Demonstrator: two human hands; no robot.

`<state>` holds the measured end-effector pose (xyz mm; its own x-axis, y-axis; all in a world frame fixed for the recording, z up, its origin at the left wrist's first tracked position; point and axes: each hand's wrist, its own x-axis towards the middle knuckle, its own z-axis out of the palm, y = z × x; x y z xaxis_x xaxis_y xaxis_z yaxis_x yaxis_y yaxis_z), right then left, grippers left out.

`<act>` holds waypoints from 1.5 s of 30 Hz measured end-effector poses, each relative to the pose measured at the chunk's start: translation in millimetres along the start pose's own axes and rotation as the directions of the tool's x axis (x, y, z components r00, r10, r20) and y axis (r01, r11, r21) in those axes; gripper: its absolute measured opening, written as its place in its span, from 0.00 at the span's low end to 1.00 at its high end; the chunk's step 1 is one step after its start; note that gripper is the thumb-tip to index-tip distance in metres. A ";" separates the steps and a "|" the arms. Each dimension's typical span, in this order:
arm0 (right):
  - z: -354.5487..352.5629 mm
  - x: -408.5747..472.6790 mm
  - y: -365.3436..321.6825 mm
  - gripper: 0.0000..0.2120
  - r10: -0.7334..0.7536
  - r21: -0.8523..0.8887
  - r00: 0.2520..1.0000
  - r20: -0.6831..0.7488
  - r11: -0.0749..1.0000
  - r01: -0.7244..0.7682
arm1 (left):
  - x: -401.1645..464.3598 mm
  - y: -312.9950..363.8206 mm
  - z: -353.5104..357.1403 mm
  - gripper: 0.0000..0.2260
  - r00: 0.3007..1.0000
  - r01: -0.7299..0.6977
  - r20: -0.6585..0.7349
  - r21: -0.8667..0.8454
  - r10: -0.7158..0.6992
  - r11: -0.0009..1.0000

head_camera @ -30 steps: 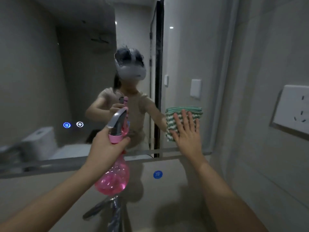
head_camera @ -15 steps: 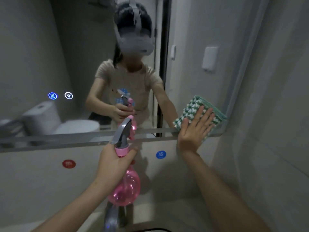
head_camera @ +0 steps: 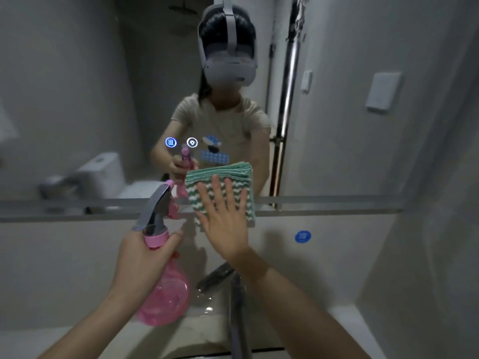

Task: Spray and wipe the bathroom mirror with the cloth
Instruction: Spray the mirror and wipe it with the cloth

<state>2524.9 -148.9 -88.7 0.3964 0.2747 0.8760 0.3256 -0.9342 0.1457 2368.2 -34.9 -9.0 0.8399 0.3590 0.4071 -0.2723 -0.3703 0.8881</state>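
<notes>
mirror [head_camera: 77, 99] at centre frame: our right grip [head_camera: 224, 224] presses the cloth [head_camera: 220, 182] flat-fingered; our left grip [head_camera: 145, 257] clasps the spray bottle [head_camera: 166, 294].

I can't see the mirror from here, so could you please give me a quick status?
Left hand grips pink spray bottle. Right hand flat, pressing green cloth on mirror's bottom edge. Nothing in the way.

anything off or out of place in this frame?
Nothing damaged or spilled. One quirk: the folded green-and-white cloth under the flat right hand straddles the mirror's lower edge, hanging partly over the wall below. The left hand grips the pink spray bottle upright.
</notes>
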 end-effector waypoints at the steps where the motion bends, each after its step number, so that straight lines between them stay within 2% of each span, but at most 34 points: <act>1: -0.5 0.9 -1.3 0.33 -0.005 0.011 1.000 0.006 1.000 0.005 | 0.6 -0.1 -4.6 0.10 1.000 -0.006 -0.007 -0.002 0.006 1.000; 3: -4.1 1.0 11.0 0.30 -0.074 0.011 0.997 0.011 0.997 0.074 | 2.4 2.0 -6.4 0.11 1.000 -0.015 -0.016 -0.014 0.014 1.000; 5: -10.3 -0.2 37.4 0.27 -0.208 -0.057 0.977 0.046 0.976 0.210 | 3.5 6.9 2.1 0.09 1.000 -0.018 0.009 -0.057 0.019 0.998; 7: -18.7 -3.5 69.7 0.25 -0.269 -0.126 0.961 0.071 0.953 0.276 | 3.2 12.5 18.4 0.08 0.998 -0.020 0.051 -0.082 0.025 0.996; 11: -38.6 -18.4 144.8 0.26 -0.136 -0.137 0.990 -0.029 0.982 0.131 | -3.6 19.8 58.6 0.11 0.995 -0.009 0.098 -0.134 0.023 0.991; 17: -55.3 -52.2 257.7 0.32 0.077 -0.157 0.997 -0.014 0.985 -0.078 | -15.9 36.5 129.7 0.09 0.971 0.010 0.237 -0.163 0.030 0.987; 21: -57.7 -71.0 304.7 0.29 0.213 -0.181 0.977 -0.023 0.960 -0.213 | -20.8 43.5 170.3 0.09 0.961 0.034 0.275 -0.152 0.009 0.988; 25: -55.5 -78.3 321.9 0.28 0.204 -0.131 0.978 -0.043 0.969 -0.208 | -29.2 44.6 198.7 0.10 0.958 0.070 0.284 -0.143 -0.027 0.987; 30: -56.9 -76.4 323.6 0.29 0.379 -0.076 0.922 -0.075 0.920 -0.385 | -32.6 44.3 212.7 0.11 0.963 0.077 0.268 -0.145 -0.036 0.986; 33: -59.4 -70.6 315.9 0.30 0.423 -0.076 0.903 -0.078 0.900 -0.428 | -34.9 44.4 219.7 0.11 0.954 0.065 0.298 -0.126 -0.025 0.990; 39: -70.3 -5.7 315.1 0.27 0.515 -0.015 0.827 -0.224 0.847 -0.532 | -27.2 50.7 220.6 0.09 0.963 0.036 0.270 -0.182 0.014 0.983; 42: -87.4 34.9 320.5 0.29 0.512 0.037 0.822 -0.250 0.853 -0.520 | -20.0 51.9 213.6 0.10 0.967 0.036 0.253 -0.163 0.007 0.986; 45: -99.2 54.0 326.0 0.29 0.491 0.052 0.835 -0.249 0.868 -0.494 | -11.8 59.2 203.3 0.06 0.969 0.015 0.247 -0.135 0.019 0.991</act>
<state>2567.3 -461.2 51.8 0.2769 -0.2857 0.9174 0.1316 -0.9345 -0.3307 2437.7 -235.3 -4.5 0.9246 0.1290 0.3583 -0.3204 -0.2452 0.9150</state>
